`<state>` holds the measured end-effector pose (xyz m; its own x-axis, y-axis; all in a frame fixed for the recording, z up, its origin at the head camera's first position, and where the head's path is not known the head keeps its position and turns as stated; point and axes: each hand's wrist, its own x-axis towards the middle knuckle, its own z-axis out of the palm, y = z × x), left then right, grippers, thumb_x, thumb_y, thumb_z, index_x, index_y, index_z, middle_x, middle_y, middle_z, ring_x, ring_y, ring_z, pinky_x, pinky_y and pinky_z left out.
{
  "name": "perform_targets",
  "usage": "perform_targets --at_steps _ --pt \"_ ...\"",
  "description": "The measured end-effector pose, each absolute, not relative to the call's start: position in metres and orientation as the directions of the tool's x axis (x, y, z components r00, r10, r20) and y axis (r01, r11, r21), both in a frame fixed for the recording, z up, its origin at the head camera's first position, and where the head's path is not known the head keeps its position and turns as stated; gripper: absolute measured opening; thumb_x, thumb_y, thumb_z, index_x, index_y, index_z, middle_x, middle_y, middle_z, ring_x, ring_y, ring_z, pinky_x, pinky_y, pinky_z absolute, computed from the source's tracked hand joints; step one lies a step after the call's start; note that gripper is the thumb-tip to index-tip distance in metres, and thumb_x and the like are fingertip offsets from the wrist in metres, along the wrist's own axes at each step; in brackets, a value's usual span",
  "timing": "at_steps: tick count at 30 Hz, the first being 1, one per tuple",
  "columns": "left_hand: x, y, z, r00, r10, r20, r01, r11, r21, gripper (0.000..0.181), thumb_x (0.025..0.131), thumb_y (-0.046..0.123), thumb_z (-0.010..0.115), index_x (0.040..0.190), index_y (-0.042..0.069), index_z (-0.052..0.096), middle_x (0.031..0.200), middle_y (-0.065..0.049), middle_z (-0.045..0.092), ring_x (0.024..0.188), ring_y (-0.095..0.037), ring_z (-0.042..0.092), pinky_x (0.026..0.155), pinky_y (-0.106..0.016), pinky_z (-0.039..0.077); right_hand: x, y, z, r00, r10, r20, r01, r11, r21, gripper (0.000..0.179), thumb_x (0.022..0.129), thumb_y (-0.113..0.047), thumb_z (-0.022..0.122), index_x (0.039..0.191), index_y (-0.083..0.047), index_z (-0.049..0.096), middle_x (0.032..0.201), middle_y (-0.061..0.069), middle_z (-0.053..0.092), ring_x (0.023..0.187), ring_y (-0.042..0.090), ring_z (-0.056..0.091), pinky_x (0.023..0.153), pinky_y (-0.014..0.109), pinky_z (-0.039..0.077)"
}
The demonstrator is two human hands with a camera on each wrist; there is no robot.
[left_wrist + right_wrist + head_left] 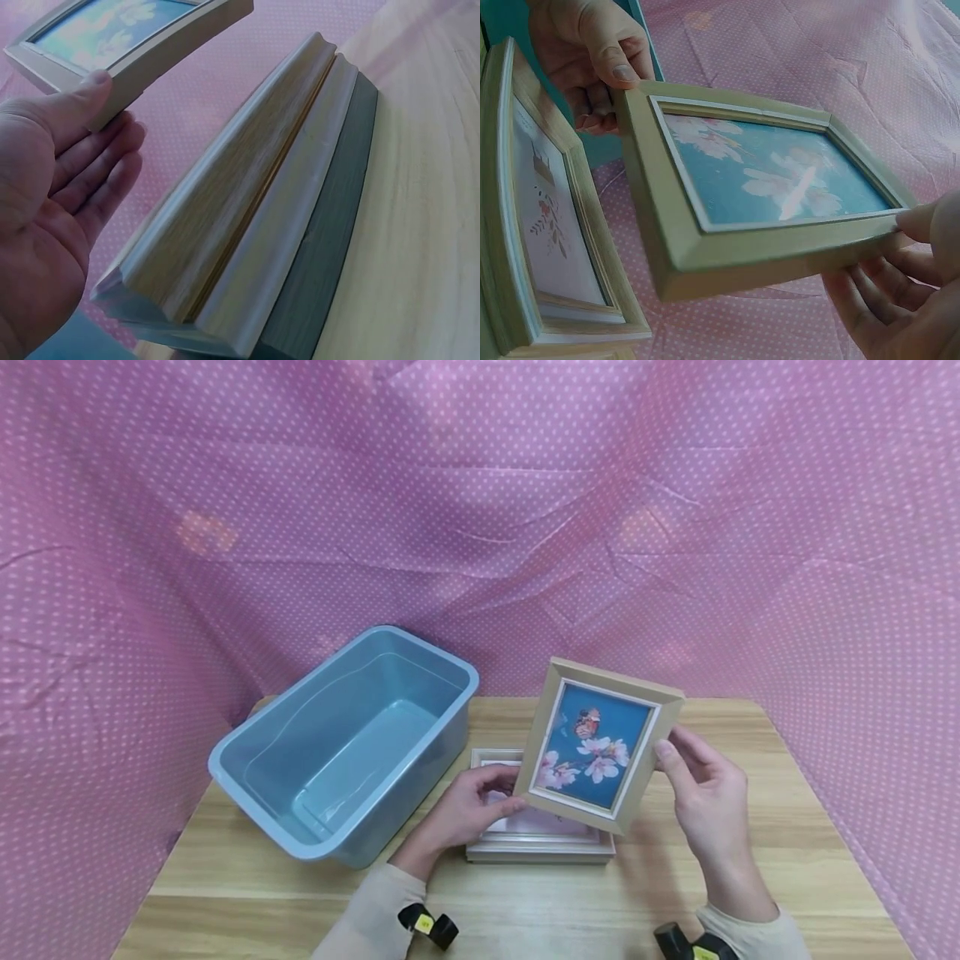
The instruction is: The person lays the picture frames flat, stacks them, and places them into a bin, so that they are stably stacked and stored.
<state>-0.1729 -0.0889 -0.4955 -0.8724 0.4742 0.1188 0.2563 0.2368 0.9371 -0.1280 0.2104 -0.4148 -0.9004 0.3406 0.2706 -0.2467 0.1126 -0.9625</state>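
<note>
A picture frame [596,747] with a butterfly and pink blossoms on blue is held up, tilted, between both hands. My left hand [476,806] pinches its lower left corner, thumb on the front and fingers behind. On the opposite side my right hand [708,785] grips the right edge, its thumb [919,221] on the front rim. Beneath the held frame lies a stack of picture frames [540,852], partly hidden by it. The left wrist view shows the stack's layered edges [247,202]; the right wrist view shows a pale print with a small plant on the top frame [551,210].
A blue-grey plastic tub [345,752] stands on the left of the wooden table [750,793], with nothing seen inside. Pink dotted cloth [480,527] hangs behind and along both sides. Each sleeved wrist wears a black strap device [427,925].
</note>
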Motion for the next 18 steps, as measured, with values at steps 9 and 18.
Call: perform_targets --at_steps 9,18 --pt "-0.1706 -0.0944 -0.4998 -0.898 0.408 0.164 0.263 0.2 0.944 0.039 0.098 0.015 0.08 0.134 0.003 0.072 0.12 -0.016 0.078 0.108 -0.017 0.072 0.098 -0.032 0.059 -0.127 0.2203 -0.4124 -0.869 0.392 0.303 -0.309 0.049 -0.95 0.032 0.104 0.003 0.065 0.135 0.011 0.068 0.113 -0.009 0.082 0.087 0.005 0.079 0.092 0.016 0.062" --pt "-0.1705 -0.0978 -0.5022 -0.891 0.362 0.275 0.312 0.049 0.949 0.038 0.099 0.005 0.076 0.134 -0.006 0.068 0.122 -0.027 0.074 0.106 -0.006 0.069 0.093 -0.024 0.061 -0.1271 0.2199 -0.4148 -0.852 0.386 0.353 -0.423 -0.113 -0.899 0.033 0.1 0.013 0.064 0.133 0.015 0.067 0.11 0.004 0.083 0.089 0.011 0.082 0.08 0.026 0.067"
